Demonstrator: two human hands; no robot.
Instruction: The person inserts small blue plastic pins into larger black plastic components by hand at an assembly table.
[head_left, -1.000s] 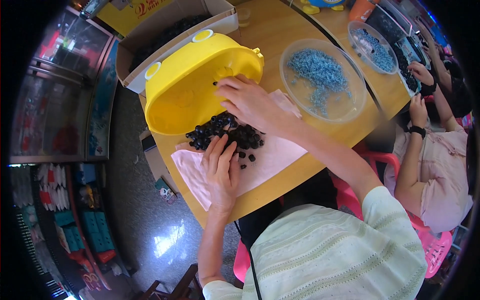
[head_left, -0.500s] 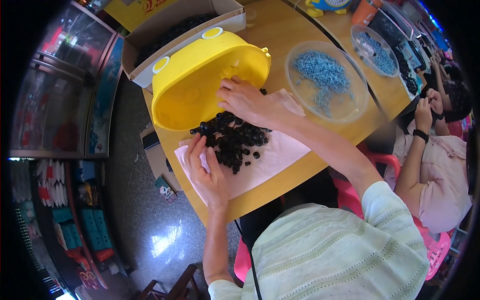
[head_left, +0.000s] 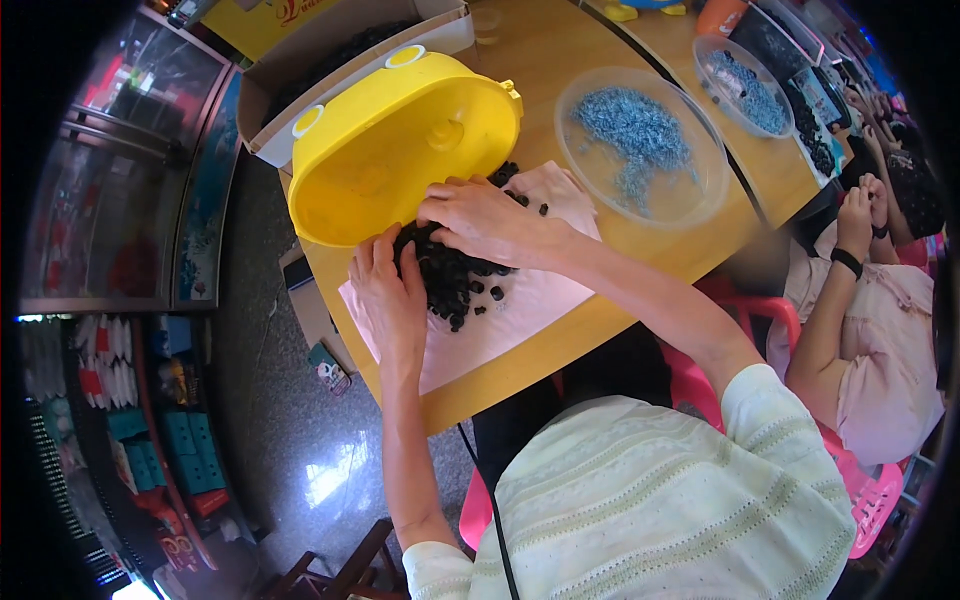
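A heap of small black plastic parts lies on a pale pink cloth near the table's front corner. My left hand rests at the heap's left side, fingers apart and bent over its edge. From the right, my right hand reaches over the top of the heap with curled fingers; its fingertips are partly hidden among the parts. Just beyond both hands a yellow oval tub is tipped on its side, its mouth facing me. Its inside shows no parts.
Behind the tub stands a cardboard box with more black parts. To the right, a clear round tray and a smaller bowl hold small blue pieces. Another person sits at the right, hands together. A phone lies low at the left.
My right hand has come out of the tub's mouth down onto the black parts. My left hand has shifted a little up and left. The whole view has moved slightly.
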